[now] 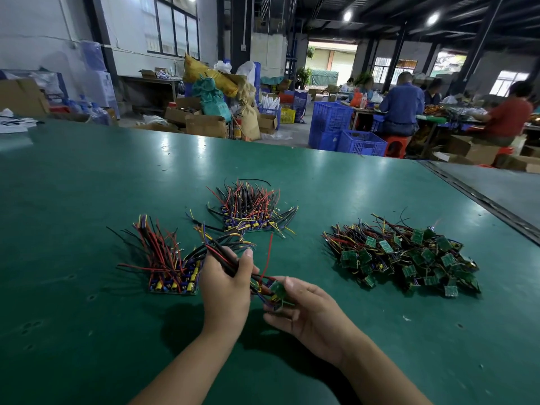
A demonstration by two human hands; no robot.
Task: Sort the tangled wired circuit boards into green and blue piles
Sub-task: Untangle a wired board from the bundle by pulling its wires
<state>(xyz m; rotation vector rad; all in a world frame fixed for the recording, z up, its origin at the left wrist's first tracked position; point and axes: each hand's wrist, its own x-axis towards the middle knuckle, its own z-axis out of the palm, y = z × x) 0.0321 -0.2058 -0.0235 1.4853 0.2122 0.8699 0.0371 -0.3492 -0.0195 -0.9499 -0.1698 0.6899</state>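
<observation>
My left hand (226, 283) grips a bundle of red, black and yellow wires (225, 249) near the table's middle. My right hand (304, 309) holds the small green circuit board (277, 289) at the end of those wires. A pile of blue boards (172, 270) with upright wires lies to the left of my hands. A second blue pile (251, 211) sits farther back. A tangled heap of green boards (409, 255) lies to the right.
Everything rests on a wide green table (87, 229), whose right side ends at a dark seam (479, 197). Beyond the far edge stand blue crates (344, 133), cardboard boxes and sacks. Several seated people work at a bench at the back right.
</observation>
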